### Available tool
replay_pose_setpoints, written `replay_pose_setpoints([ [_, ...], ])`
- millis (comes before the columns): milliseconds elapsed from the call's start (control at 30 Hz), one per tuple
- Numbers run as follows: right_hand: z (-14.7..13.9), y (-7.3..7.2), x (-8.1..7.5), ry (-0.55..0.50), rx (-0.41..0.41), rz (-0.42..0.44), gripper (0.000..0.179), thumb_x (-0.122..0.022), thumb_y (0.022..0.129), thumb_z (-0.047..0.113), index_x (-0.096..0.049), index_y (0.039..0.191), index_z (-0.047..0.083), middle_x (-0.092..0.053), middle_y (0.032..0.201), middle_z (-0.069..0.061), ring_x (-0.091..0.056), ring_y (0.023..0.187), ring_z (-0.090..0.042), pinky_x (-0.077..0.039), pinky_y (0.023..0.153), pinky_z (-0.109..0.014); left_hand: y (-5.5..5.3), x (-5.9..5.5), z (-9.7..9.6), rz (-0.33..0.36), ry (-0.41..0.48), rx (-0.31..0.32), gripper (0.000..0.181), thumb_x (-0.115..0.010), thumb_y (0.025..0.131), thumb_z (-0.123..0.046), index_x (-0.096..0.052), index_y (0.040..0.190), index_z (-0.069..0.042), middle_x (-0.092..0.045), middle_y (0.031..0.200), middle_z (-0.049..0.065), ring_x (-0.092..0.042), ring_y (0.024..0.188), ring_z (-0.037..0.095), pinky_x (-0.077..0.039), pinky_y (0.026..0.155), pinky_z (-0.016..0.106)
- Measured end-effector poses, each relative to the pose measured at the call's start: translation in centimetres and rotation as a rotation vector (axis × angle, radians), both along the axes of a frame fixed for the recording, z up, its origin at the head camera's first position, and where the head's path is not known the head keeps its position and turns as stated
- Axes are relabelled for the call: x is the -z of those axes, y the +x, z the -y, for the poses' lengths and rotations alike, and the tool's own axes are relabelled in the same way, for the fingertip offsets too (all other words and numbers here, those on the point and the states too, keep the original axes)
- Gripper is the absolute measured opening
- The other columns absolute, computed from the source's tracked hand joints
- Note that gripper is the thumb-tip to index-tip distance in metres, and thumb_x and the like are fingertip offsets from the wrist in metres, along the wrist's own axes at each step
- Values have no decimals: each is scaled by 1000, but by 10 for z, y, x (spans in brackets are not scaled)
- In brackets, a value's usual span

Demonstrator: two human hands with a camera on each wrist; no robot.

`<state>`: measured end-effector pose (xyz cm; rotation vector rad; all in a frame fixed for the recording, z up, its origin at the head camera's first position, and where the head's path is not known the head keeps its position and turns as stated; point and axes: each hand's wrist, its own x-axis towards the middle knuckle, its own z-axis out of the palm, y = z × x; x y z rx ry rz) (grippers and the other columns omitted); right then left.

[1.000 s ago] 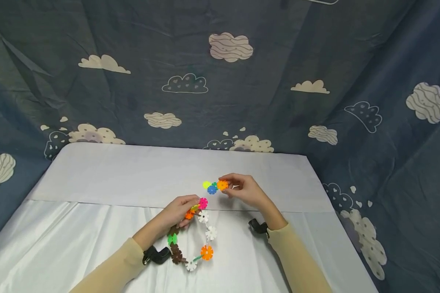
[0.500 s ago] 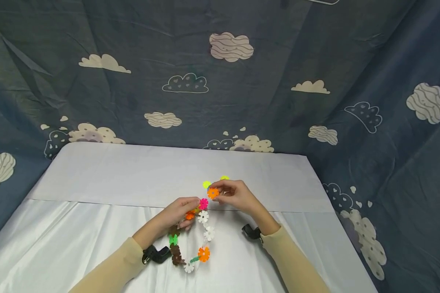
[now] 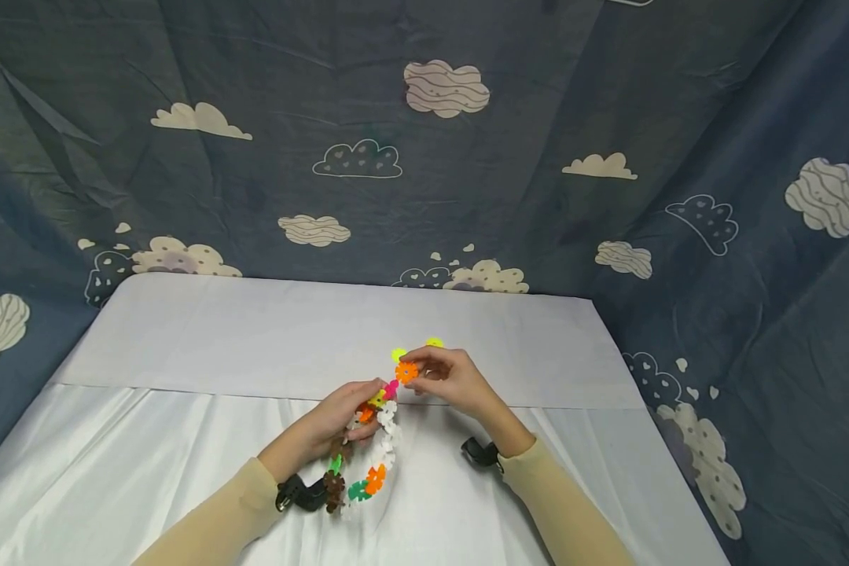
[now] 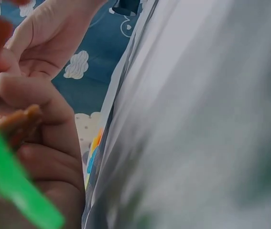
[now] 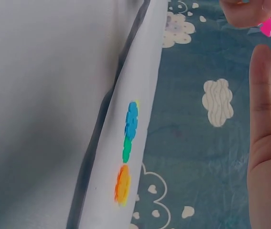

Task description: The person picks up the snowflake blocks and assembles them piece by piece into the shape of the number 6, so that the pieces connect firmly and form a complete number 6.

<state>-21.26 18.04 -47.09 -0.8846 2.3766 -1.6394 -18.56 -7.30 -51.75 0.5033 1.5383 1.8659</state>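
Note:
My left hand (image 3: 339,410) grips a hanging loop of linked plastic snowflake discs near its top. White discs (image 3: 387,431) run down the loop's right side, with an orange disc (image 3: 376,479) and a dark green disc (image 3: 358,491) low down. Brown discs (image 3: 335,489) hang on the left. A pink disc (image 3: 391,389) juts past the left fingertips. My right hand (image 3: 453,381) pinches a separate-coloured orange disc (image 3: 406,373) against or very near the pink one; whether they are joined cannot be told. In the left wrist view a bright green disc (image 4: 18,183) looms blurred.
Yellow discs (image 3: 435,343) lie on the white-covered table (image 3: 255,330) behind the right hand. The right wrist view shows a blue disc (image 5: 131,120), a green disc (image 5: 126,150) and an orange-yellow pair (image 5: 122,186) there. A cloud-patterned dark curtain (image 3: 509,220) stands behind.
My right hand has brought the orange disc left and down from the loose discs to the pink one. The loop has turned and swung left; the left hand keeps its grip in place.

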Motion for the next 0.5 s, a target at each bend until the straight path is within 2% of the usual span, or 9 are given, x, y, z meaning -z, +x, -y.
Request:
replay_pose_setpoints([
  [100,2,1,-1,-5,7,-17,34,-78,91,-4,-72,125,-3,-74,103,-21,-71,76,-11,-63,73,-24,1,1,-1,23,26,1,49,-36,115,-51,-63,102,-12,-42,48,-11,-39,39,3,-42,51,21],
  [167,3,2,-1,-6,14,-33,34,-80,90,-4,-73,124,-3,-75,103,-20,-70,77,-10,-63,73,-24,1,0,-2,44,19,-19,51,-36,115,-52,-62,105,-9,-43,50,-11,-37,38,2,-38,47,19],
  [367,5,4,-1,-14,36,-70,35,-82,89,-2,-74,122,-2,-77,105,-19,-70,80,-7,-64,72,-26,5,-3,-4,126,-62,-123,64,-42,111,-57,-63,122,2,-62,69,-10,-36,37,1,-38,41,15],
  [500,7,5,-2,-21,42,-73,35,-82,89,-2,-74,123,-2,-78,108,-19,-70,79,-7,-64,71,-28,6,-4,-5,151,-30,-126,62,-42,112,-56,-64,121,2,-66,73,-9,-39,36,0,-37,39,15],
])
